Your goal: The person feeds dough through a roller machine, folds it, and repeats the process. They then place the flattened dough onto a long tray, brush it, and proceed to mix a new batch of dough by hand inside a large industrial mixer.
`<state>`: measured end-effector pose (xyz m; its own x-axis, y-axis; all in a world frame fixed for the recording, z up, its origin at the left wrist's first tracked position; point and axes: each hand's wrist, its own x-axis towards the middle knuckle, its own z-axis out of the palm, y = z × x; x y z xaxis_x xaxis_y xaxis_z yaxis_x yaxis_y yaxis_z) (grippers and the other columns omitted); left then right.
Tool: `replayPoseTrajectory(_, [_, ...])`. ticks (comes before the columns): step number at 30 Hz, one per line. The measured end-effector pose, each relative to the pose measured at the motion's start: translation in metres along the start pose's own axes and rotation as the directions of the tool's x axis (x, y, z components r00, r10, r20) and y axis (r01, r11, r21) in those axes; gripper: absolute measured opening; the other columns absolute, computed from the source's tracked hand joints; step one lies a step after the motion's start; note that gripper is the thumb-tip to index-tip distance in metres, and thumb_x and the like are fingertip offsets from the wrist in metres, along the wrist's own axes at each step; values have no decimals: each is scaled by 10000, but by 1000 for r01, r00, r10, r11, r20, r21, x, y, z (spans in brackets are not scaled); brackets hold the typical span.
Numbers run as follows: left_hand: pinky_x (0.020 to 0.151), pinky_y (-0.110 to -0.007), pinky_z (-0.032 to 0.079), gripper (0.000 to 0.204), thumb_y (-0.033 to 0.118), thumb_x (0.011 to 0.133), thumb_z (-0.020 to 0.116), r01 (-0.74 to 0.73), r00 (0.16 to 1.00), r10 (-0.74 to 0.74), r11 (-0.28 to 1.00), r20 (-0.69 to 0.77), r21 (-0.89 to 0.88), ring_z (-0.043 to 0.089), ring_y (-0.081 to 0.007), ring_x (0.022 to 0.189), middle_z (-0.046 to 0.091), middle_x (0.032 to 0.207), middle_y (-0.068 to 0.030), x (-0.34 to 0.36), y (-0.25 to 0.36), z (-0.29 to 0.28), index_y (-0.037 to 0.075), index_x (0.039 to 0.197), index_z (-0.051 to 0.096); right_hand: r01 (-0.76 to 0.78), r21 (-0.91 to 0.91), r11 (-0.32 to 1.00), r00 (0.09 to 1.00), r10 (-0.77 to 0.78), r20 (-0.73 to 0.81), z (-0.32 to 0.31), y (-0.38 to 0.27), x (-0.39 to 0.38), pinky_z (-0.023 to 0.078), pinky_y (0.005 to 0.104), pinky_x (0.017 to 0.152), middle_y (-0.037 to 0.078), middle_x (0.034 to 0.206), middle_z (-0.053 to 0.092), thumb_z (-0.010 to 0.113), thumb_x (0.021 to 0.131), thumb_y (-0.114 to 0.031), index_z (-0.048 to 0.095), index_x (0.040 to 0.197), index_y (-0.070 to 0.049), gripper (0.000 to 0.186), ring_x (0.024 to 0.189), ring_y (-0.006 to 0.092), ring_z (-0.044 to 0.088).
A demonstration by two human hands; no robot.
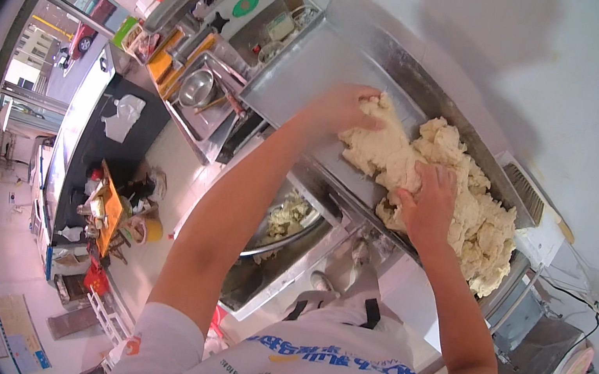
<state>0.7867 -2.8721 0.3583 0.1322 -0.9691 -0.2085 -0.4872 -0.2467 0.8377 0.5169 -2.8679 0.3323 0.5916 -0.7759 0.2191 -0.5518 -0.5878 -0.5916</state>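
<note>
A large, lumpy mass of pale yellow dough (pixel 469 215) lies across a long metal trough (pixel 311 70), its rough pieces heaped higher at the right end. My left hand (pixel 348 109), slightly blurred, curls its fingers over the stretched far-left end of the dough. Closer to the middle, my right hand (pixel 429 205) grips into the dough with its thumb apart from the fingers. Both hands touch the same connected mass, and some fingertips are hidden in it.
Below the trough stands a metal bowl (pixel 281 224) holding pale lumps. A bristle brush (pixel 524 191) rests by the wall at right. At far left are a grey machine (pixel 238 10) and a small steel bowl (pixel 197 87) on a tray. A dark counter (pixel 117 141) stands farther left.
</note>
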Motion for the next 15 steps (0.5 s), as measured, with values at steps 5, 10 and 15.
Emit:
replayPoseTrajectory(5, [977,-417,499,684,426,750,815,-54,998,41,936,43,347,619,-336,1147,616,1308,-184,17,-9,-8,57,1295,630,137,-307,942,951,-212,-225,48,16,-4,395,486,991,177,1138,571,793,744,-141,582,1158,-40,475,1133,393,502])
replayPoseTrajectory(10, [1036,-475,449,477,313,876,686,52,788,319,818,-527,573,557,-385,1190,576,1317,-204,-55,-11,32,44,1264,619,59,-155,986,994,-72,-80,37,7,-8,365,493,1060,209,1258,558,772,808,-179,576,1245,-15,507,1216,408,481])
replayPoseTrajectory(15, [892,-416,524,263,0,878,647,-189,614,138,982,-777,25,637,-342,1052,653,1162,-178,-247,-47,105,24,1139,659,314,-290,904,916,-370,-158,35,-51,-46,382,479,1034,207,1234,599,636,895,-58,576,1256,19,375,1185,375,526])
